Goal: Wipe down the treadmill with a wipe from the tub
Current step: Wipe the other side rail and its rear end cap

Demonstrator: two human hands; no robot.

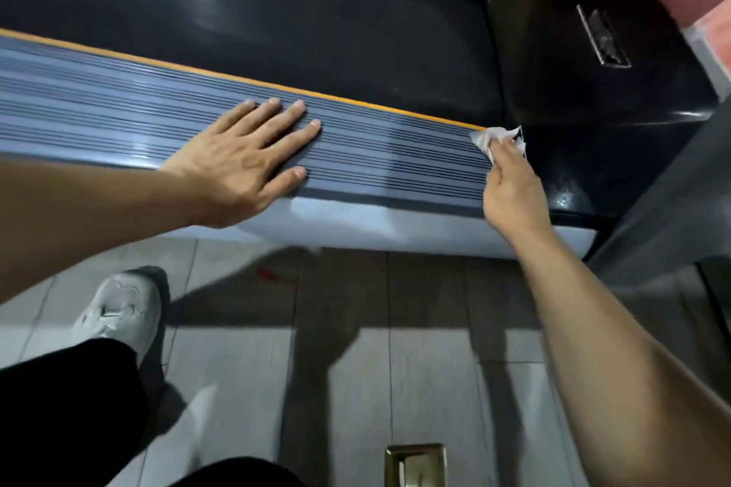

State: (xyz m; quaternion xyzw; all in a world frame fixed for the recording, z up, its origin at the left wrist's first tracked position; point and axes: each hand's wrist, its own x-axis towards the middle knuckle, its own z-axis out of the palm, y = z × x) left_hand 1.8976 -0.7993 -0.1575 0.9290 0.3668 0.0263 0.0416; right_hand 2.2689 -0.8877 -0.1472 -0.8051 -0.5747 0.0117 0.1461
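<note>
The treadmill fills the upper part of the head view: a grey ribbed side rail [99, 111] with a yellow strip, the black belt [296, 20] behind it and the glossy black motor cover [593, 51] at the right. My left hand [245, 158] lies flat on the rail with straight, spread fingers. My right hand [510, 186] grips a crumpled white wipe [496, 136] and presses it where the rail's right end meets the black cover. The tub is not in view.
Grey floor tiles [356, 368] lie below the treadmill. My white shoe [122, 312] and black trouser leg stand at the lower left. A brass floor fitting [415, 465] sits at the bottom centre. A dark upright post [672, 190] rises at the right.
</note>
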